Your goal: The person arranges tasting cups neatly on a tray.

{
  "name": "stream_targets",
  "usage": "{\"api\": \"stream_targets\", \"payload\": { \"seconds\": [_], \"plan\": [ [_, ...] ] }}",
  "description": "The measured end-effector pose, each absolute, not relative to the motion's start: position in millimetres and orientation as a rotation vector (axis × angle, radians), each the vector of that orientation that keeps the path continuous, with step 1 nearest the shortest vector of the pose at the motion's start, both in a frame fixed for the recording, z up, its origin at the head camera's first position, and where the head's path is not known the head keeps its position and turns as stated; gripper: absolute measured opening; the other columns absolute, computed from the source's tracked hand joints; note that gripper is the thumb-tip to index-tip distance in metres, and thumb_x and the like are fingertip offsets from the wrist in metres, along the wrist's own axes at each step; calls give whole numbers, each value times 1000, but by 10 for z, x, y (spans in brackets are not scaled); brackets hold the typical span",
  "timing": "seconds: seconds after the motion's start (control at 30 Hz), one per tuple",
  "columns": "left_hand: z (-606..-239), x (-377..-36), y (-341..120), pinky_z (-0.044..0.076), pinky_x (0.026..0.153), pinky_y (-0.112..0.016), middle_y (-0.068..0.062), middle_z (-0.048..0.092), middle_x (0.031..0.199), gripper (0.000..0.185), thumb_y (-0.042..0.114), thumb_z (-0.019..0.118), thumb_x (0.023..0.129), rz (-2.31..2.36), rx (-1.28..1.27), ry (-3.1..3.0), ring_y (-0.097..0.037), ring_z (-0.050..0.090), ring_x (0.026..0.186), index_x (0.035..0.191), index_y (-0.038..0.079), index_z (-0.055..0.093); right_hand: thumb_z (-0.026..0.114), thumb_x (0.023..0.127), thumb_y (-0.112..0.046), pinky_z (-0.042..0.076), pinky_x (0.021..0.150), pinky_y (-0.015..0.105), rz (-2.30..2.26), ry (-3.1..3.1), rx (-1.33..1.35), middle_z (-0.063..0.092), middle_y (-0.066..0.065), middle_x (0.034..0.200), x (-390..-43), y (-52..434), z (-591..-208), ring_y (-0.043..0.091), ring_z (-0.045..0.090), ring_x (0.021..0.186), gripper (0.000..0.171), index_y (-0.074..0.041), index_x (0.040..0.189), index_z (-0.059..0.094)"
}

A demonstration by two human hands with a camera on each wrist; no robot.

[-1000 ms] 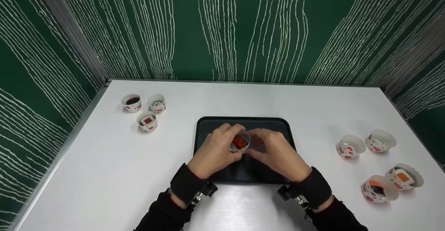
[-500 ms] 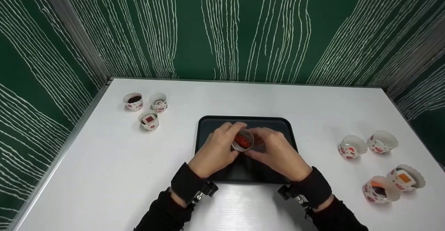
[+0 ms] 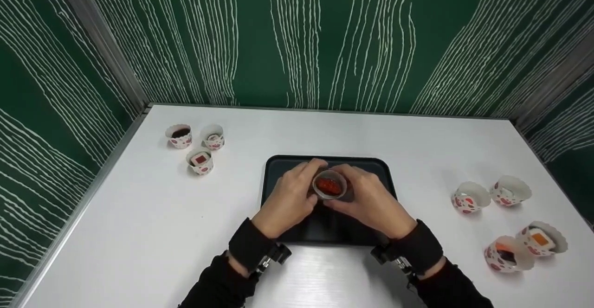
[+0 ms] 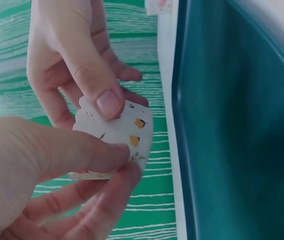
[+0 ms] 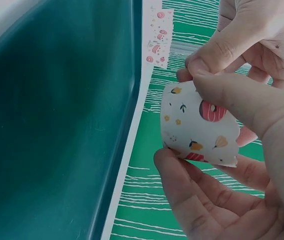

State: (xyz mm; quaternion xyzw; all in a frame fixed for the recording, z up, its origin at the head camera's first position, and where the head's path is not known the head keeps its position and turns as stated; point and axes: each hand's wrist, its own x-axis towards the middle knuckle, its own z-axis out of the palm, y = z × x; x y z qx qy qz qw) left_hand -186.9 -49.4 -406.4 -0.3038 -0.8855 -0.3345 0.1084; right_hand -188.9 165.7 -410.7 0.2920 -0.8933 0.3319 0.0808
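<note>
Both hands [image 3: 332, 196] pinch paper cup [image 3: 329, 185] w/ red filling over tray [image 3: 274, 169].

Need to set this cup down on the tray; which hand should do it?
Either, probably: left hand and right hand both pinch the cup over the tray. Slight edge left, whose fingers wrap it more.

White paper cup [image 3: 329, 188] with red prints, black tray [image 3: 380, 171], green white-lined walls [image 3: 297, 39]

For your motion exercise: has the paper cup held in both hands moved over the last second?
Yes. The paper cup has shifted right and slightly towards the black tray's far edge.
</note>
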Motion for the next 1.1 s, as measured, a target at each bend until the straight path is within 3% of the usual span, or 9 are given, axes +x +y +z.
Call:
{"api": "stream_targets", "payload": {
  "seconds": [0.2,0.43,0.57,0.8,0.97,1.1],
  "plan": [
    [-4071,-1891,-492,59,76,-24,-10,73,117,50,-8,80,88,-1114,-825,-2628,-17,74,92,129,8,57,92,85,-14,62,94,40,1000,-2660,906,74,5,122,-1922,1650,-4085,17,74,112,53,-7,132,66],
    [-4109,-1921,-526,60,78,-16,-11,78,112,25,-8,76,92,-1273,-788,-2573,-17,79,96,111,5,69,91,85,-13,62,89,39,907,-2690,884,72,8,119,-1950,1637,-4067,18,72,106,52,-9,130,66],
    [-4137,-1947,-554,59,81,-14,-10,80,110,18,-4,77,94,-1362,-798,-2548,-17,79,99,109,5,75,90,84,-10,62,84,38,866,-2693,880,71,13,119,-1964,1633,-4074,19,71,101,55,-6,132,64],
    [-4100,-1979,-683,64,84,-26,-11,81,112,19,-1,75,97,-1324,-880,-2560,-18,80,98,114,5,81,89,86,-12,60,80,34,852,-2732,904,71,12,117,-2015,1609,-4052,17,69,98,56,-10,135,61],
    [-3990,-2039,-891,65,80,-34,-7,83,103,13,3,77,97,-1255,-809,-2522,-16,80,89,106,8,84,87,88,-15,58,81,35,847,-2752,913,70,9,115,-2079,1574,-4016,16,68,97,55,-11,135,60],
    [-3859,-2071,-1106,65,79,-33,-5,83,97,9,5,78,96,-1244,-695,-2478,-14,79,85,102,8,84,87,89,-17,56,79,34,827,-2761,941,70,8,110,-2151,1515,-4003,15,65,93,52,-12,133,60]
  ]
}}
